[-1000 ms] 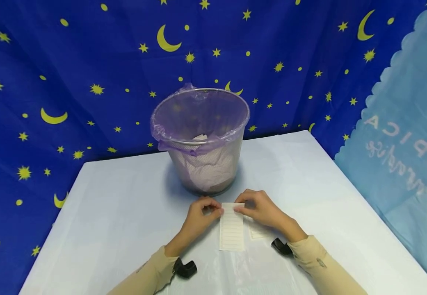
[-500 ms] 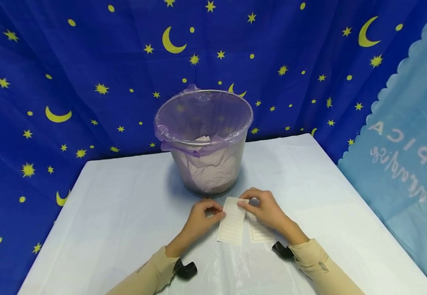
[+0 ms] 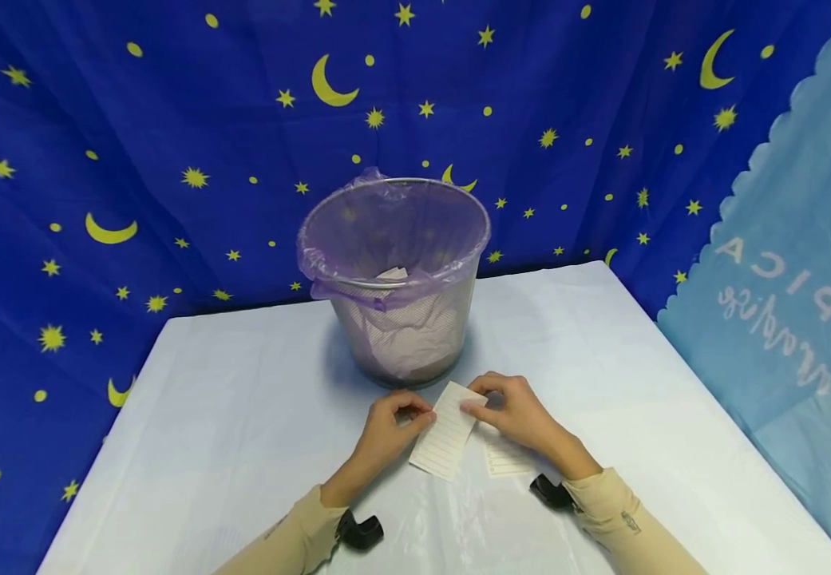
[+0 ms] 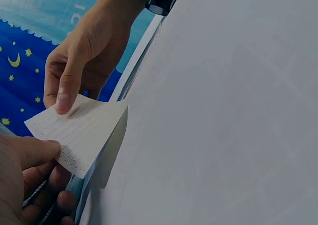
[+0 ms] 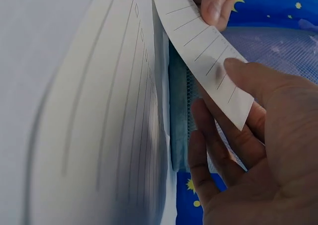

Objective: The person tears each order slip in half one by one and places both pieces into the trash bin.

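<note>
"Head view: report the position of the lined sheet relative to the mesh bin."

"Sheet position: in front of the bin, well clear of its rim, slanted and held between both hands. The left wrist view shows the sheet bent in a curve."

"Report hand states."

"Left hand, in front of the bin: thumb and fingers nearly closed, pinching one long edge of the sheet. Right hand, to the front right of the bin: thumb on the sheet's face, fingers behind — a pinch near the end closest to the bin. Its remaining fingers are loosely bent."

"List surrounding items."

"Second lined sheet: on the white table, front right of the bin, just beside the right hand. Purple liner: inside the bin, folded over its rim. White paper: inside the bin. Star-patterned cloth: behind the bin."
</note>
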The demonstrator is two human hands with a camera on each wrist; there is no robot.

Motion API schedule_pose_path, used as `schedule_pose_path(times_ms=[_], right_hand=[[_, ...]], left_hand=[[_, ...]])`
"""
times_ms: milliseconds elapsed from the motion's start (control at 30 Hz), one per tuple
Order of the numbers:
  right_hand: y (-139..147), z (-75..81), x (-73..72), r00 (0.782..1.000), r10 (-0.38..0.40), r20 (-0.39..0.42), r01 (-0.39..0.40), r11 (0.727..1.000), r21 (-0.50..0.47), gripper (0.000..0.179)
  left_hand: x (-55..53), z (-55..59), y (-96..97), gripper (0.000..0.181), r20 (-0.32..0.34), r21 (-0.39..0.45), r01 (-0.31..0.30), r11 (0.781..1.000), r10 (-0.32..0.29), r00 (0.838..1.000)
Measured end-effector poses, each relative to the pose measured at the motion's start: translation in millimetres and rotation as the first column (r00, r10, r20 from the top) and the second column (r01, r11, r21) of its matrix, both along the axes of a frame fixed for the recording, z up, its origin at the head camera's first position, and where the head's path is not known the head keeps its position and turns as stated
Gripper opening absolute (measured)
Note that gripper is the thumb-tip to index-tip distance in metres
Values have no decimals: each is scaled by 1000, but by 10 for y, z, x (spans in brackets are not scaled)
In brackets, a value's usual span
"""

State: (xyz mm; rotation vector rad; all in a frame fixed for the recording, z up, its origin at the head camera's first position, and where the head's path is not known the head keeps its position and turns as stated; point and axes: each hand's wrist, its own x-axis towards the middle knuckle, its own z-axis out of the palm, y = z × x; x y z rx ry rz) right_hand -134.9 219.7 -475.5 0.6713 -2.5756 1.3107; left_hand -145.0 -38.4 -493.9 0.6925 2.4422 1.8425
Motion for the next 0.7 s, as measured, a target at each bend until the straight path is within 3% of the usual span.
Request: schedule_pose_path(times_ms=[167, 300, 533, 700], right_hand=[[-21, 47, 6, 999, 30, 15, -30, 1000, -2, 7], [-36, 73, 19, 1000, 10, 22, -10, 1000, -2, 6], [-82, 70, 40, 999, 34, 10, -34, 999, -28, 5], [-99, 50, 47, 998, 66, 18, -65, 998, -20, 6]], left_hand=[[2, 20, 2, 5, 1, -21, 21, 1000, -21, 1000], [-14, 43, 0, 5, 1, -34, 35, 999, -35, 999], [-35, 73, -56, 4, 75, -9, 33, 999, -33, 997], [-53, 88, -90, 4, 80, -3, 36, 999, -35, 996]])
